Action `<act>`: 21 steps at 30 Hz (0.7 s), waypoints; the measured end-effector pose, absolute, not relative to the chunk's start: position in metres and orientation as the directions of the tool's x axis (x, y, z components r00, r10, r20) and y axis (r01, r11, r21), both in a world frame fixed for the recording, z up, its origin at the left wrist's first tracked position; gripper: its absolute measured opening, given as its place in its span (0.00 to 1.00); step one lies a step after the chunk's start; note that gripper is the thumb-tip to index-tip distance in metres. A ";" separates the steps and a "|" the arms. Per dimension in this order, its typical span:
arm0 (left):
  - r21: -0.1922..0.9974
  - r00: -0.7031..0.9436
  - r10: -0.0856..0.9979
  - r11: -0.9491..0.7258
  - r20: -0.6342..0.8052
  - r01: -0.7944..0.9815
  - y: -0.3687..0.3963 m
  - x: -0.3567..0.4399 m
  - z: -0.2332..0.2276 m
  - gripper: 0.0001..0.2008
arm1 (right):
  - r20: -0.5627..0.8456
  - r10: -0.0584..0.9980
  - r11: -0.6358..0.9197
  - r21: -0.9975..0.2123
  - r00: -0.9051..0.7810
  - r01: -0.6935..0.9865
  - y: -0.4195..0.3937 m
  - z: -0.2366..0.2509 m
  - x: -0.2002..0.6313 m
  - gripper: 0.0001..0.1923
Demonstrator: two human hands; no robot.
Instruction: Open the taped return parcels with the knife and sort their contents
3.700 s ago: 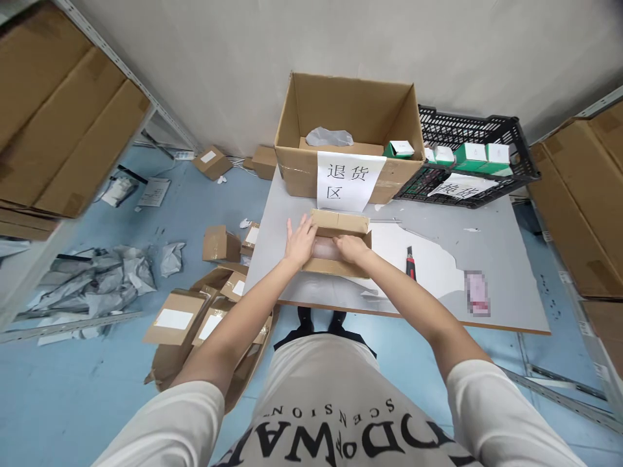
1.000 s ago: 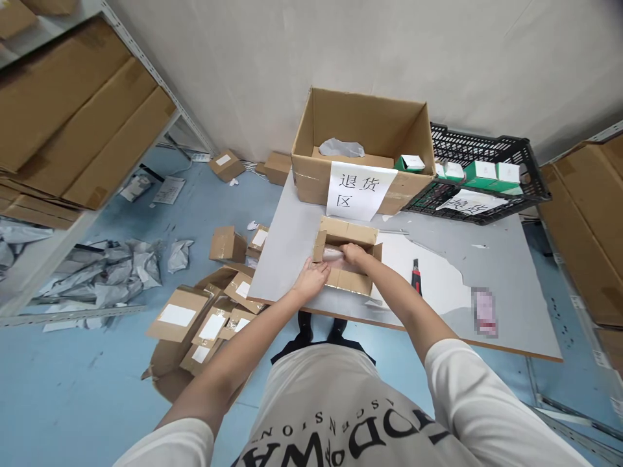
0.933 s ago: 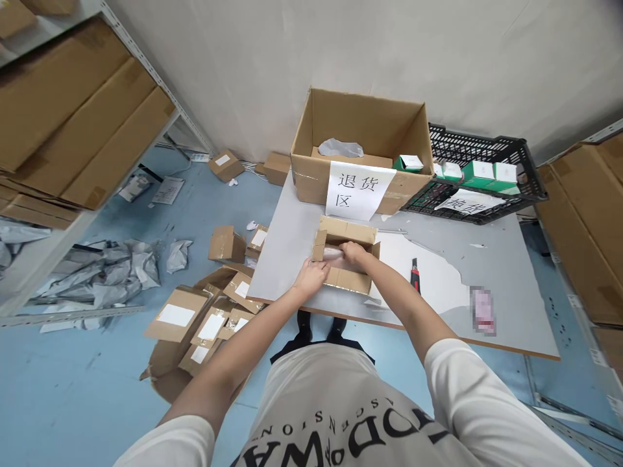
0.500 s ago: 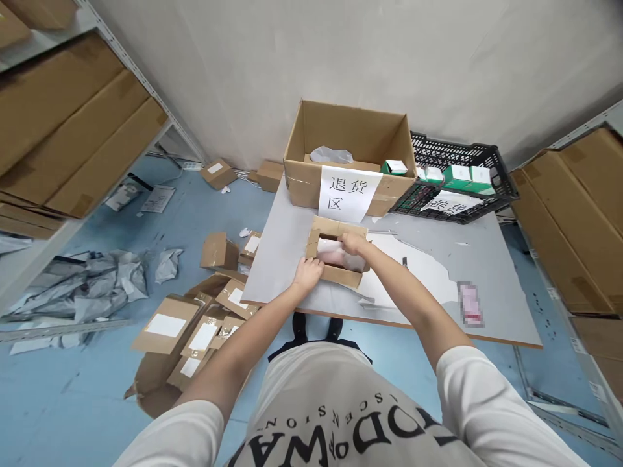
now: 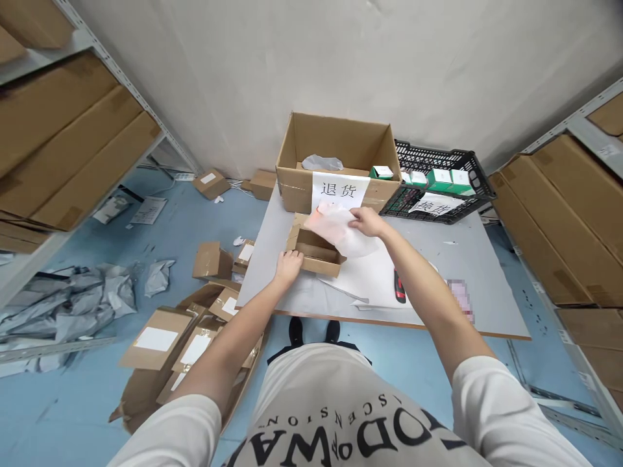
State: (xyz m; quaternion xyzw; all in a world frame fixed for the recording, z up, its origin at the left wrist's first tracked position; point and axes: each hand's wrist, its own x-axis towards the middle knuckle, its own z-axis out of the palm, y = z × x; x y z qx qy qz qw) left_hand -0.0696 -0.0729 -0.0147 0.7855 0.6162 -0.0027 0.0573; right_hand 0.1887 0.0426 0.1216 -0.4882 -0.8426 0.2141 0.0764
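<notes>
My right hand (image 5: 368, 222) grips the right side of a translucent, pinkish-white plastic-wrapped package (image 5: 338, 228), held above the table. Below it, a small cardboard box (image 5: 321, 266) lies open with its flaps spread, and its inside shows bare brown card. My left hand (image 5: 289, 264) has its fingers closed over the box's left edge. White paper sheets (image 5: 363, 285) lie just right of the box. On them rests a red and black tool (image 5: 400, 287), perhaps a box cutter, partly beside my right forearm.
Behind stands a large cardboard box (image 5: 292, 191) with a paper sign. Next to it, a black plastic crate (image 5: 470, 211) holds green and white boxes. A pixelated pink item (image 5: 461, 297) lies on the table (image 5: 491, 305). On the floor, a big carton (image 5: 139, 395) holds several labelled boxes.
My right hand has lifted the wrapped package out of the small box. The box has shifted slightly left with my left hand on it. The red and black tool has come into sight.
</notes>
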 end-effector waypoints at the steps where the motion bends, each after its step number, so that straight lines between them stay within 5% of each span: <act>1: 0.082 0.238 0.968 -0.232 -0.076 0.969 -0.071 -0.071 -0.015 0.15 | -0.044 0.869 0.412 -0.485 -0.493 0.771 0.041 0.126 0.197 0.12; 5: 0.078 0.240 0.967 -0.233 -0.087 0.969 -0.067 -0.074 -0.015 0.15 | 0.013 0.939 0.229 -0.767 -0.342 0.599 0.022 0.129 0.236 0.13; 9: 0.106 0.258 0.962 -0.249 -0.087 0.963 -0.073 -0.072 -0.012 0.16 | -0.154 0.976 -0.108 -0.957 -0.153 0.269 -0.019 0.103 0.272 0.18; 15: 0.148 0.256 0.963 -0.242 -0.085 0.959 -0.081 -0.067 -0.012 0.21 | -0.357 0.931 -0.355 -0.934 0.073 -0.048 -0.081 0.031 0.291 0.16; 21: 0.279 0.211 0.976 -0.219 0.060 0.935 -0.105 -0.052 -0.001 0.25 | -0.537 0.822 -0.540 -0.841 0.188 -0.041 -0.117 -0.038 0.276 0.08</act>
